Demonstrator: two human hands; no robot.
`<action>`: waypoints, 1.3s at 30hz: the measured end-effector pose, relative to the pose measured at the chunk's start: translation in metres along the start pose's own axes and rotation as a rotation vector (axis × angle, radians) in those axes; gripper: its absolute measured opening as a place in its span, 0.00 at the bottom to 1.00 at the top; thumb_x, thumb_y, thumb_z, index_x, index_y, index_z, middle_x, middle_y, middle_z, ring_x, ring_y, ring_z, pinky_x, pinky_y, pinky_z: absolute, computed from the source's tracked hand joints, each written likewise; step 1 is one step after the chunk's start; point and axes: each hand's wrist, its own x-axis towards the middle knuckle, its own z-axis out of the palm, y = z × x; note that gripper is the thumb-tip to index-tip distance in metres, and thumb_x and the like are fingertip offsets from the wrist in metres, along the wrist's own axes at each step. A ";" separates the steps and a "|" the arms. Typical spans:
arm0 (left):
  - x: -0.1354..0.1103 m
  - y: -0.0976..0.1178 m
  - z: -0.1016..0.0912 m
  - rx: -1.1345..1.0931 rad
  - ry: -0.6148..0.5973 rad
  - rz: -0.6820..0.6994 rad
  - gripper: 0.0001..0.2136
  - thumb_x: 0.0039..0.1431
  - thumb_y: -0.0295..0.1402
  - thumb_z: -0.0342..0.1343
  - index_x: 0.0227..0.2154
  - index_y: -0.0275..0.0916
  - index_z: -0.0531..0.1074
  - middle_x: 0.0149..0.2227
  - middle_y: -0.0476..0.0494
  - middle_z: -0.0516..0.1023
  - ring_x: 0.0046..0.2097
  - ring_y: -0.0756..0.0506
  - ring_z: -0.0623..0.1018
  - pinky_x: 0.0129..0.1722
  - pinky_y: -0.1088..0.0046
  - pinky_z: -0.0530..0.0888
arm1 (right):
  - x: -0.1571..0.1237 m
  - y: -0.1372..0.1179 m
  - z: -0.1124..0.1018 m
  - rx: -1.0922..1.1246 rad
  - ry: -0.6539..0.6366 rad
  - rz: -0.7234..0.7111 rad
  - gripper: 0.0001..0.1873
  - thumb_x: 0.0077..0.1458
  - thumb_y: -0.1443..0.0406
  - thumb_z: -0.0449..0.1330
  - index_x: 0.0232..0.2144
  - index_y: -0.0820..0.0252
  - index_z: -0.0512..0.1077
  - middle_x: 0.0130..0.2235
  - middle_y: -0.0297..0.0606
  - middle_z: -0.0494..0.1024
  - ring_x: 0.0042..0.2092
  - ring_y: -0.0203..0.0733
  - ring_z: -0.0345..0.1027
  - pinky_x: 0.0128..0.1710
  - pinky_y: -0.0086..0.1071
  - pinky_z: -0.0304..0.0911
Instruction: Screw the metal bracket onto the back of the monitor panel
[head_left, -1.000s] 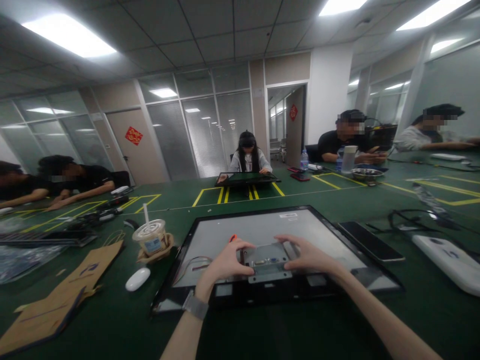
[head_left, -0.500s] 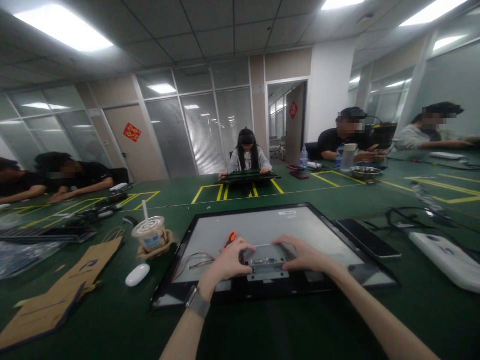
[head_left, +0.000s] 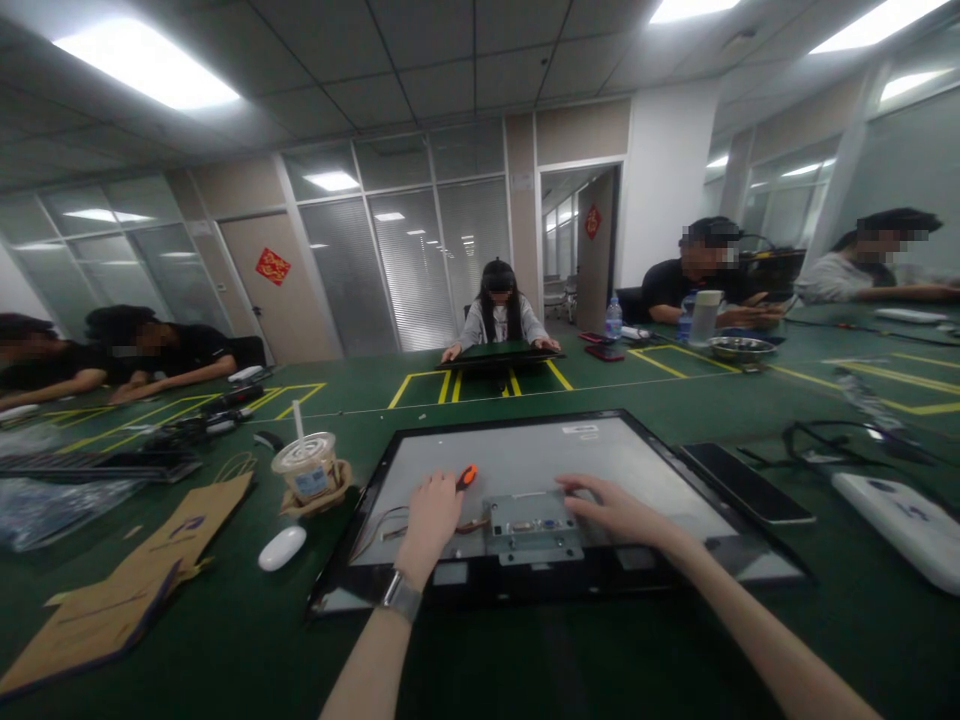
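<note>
Bracket (head_left: 529, 546) of grey metal sits on the big panel (head_left: 510, 442), close to its near edge, with small connectors showing, one of them blue. From my end of the head camera I see the panel lying on the green table (head_left: 240, 620), its pale sheet framed by a black border.

I have the two hands well apart, one to each side of the bracket. My left hand (head_left: 433, 510) is back-up over the panel, its fingertips at an orange-and-black tool handle (head_left: 468, 477); I cannot tell whether they grip it. Thin wires (head_left: 381, 522) run over the sheet near that hand, and a silver watch (head_left: 403, 597) is strapped on the wrist.

My right hand (head_left: 611, 508) is spread, thumb and forefinger apart, by the bracket's right side; I cannot make out whether the fingertips touch the metal.

Left of the panel I get a drink cup (head_left: 311, 482) in a cardboard holder, a white oval object (head_left: 282, 549) and a brown paper bag (head_left: 150, 570). A dark slab (head_left: 746, 483) lies beside the right edge. Across the table, a person (head_left: 501, 310) has both hands on another dark panel (head_left: 504, 353).
</note>
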 end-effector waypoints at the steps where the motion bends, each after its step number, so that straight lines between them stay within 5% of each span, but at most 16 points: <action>1: 0.000 0.002 0.000 0.027 0.001 0.006 0.09 0.64 0.28 0.50 0.44 0.35 0.72 0.46 0.32 0.76 0.51 0.36 0.75 0.49 0.63 0.69 | 0.001 0.000 0.000 0.003 0.027 -0.008 0.30 0.55 0.48 0.58 0.53 0.59 0.75 0.56 0.47 0.77 0.59 0.56 0.68 0.62 0.51 0.57; 7: -0.004 0.040 -0.003 -0.297 0.057 0.111 0.13 0.69 0.32 0.44 0.51 0.40 0.68 0.46 0.38 0.77 0.42 0.41 0.78 0.40 0.66 0.71 | 0.007 -0.008 0.007 0.054 0.263 -0.077 0.26 0.53 0.47 0.60 0.44 0.59 0.80 0.49 0.48 0.82 0.52 0.58 0.73 0.58 0.52 0.62; 11: -0.015 0.074 0.006 -0.533 0.023 0.401 0.10 0.66 0.33 0.50 0.47 0.42 0.73 0.46 0.43 0.77 0.46 0.42 0.76 0.46 0.67 0.70 | 0.008 -0.020 0.017 0.355 0.207 -0.103 0.31 0.51 0.44 0.62 0.48 0.58 0.78 0.47 0.44 0.83 0.50 0.55 0.75 0.54 0.50 0.67; 14: -0.020 0.083 0.009 -0.572 -0.039 0.480 0.09 0.64 0.35 0.53 0.43 0.42 0.76 0.43 0.43 0.75 0.43 0.43 0.75 0.45 0.67 0.71 | 0.007 -0.025 0.016 0.439 0.226 -0.033 0.28 0.51 0.41 0.60 0.33 0.59 0.81 0.36 0.43 0.84 0.41 0.53 0.78 0.46 0.47 0.71; 17: -0.018 0.079 0.008 -0.665 0.003 0.440 0.09 0.63 0.33 0.53 0.42 0.41 0.77 0.41 0.44 0.75 0.42 0.44 0.75 0.46 0.68 0.71 | 0.005 -0.025 0.009 0.446 0.270 -0.057 0.27 0.52 0.41 0.60 0.31 0.58 0.80 0.36 0.43 0.84 0.43 0.52 0.77 0.51 0.47 0.68; 21: -0.014 0.076 0.007 -0.800 0.078 0.364 0.09 0.61 0.32 0.54 0.41 0.39 0.76 0.39 0.45 0.77 0.38 0.45 0.74 0.41 0.70 0.71 | 0.004 -0.025 0.010 0.555 0.167 -0.065 0.31 0.44 0.46 0.69 0.47 0.57 0.77 0.45 0.44 0.83 0.49 0.53 0.75 0.55 0.48 0.65; 25: -0.015 0.080 0.006 -0.894 0.026 0.341 0.12 0.59 0.34 0.57 0.45 0.39 0.74 0.39 0.46 0.78 0.32 0.48 0.73 0.35 0.71 0.72 | 0.005 -0.032 0.021 0.586 0.150 -0.033 0.26 0.45 0.47 0.69 0.40 0.60 0.79 0.38 0.42 0.84 0.43 0.52 0.77 0.52 0.48 0.67; 28: -0.013 0.073 0.000 -0.941 -0.008 0.310 0.21 0.60 0.37 0.56 0.55 0.40 0.68 0.43 0.44 0.79 0.38 0.46 0.76 0.41 0.69 0.74 | 0.007 -0.032 0.016 0.741 0.291 -0.020 0.29 0.41 0.42 0.69 0.35 0.59 0.77 0.34 0.42 0.83 0.40 0.52 0.78 0.50 0.48 0.69; 32: -0.007 0.043 0.000 -0.811 -0.158 0.321 0.29 0.57 0.45 0.60 0.60 0.42 0.65 0.61 0.40 0.69 0.61 0.38 0.69 0.61 0.58 0.65 | 0.007 -0.016 -0.010 0.967 0.542 0.019 0.26 0.45 0.40 0.65 0.30 0.55 0.73 0.29 0.38 0.81 0.35 0.49 0.78 0.42 0.45 0.73; 35: -0.003 0.024 0.009 -0.755 -0.327 0.336 0.37 0.53 0.48 0.62 0.65 0.44 0.60 0.66 0.40 0.63 0.64 0.37 0.66 0.63 0.57 0.62 | 0.004 -0.001 -0.025 0.968 0.668 0.062 0.22 0.48 0.42 0.65 0.29 0.53 0.71 0.23 0.34 0.76 0.26 0.44 0.74 0.30 0.41 0.74; 39: -0.001 0.019 0.015 -0.685 -0.383 0.360 0.38 0.51 0.46 0.64 0.65 0.43 0.60 0.66 0.40 0.63 0.65 0.35 0.63 0.66 0.55 0.56 | 0.003 0.005 -0.025 1.018 0.686 0.085 0.22 0.48 0.44 0.67 0.31 0.53 0.72 0.22 0.32 0.75 0.24 0.40 0.72 0.25 0.36 0.73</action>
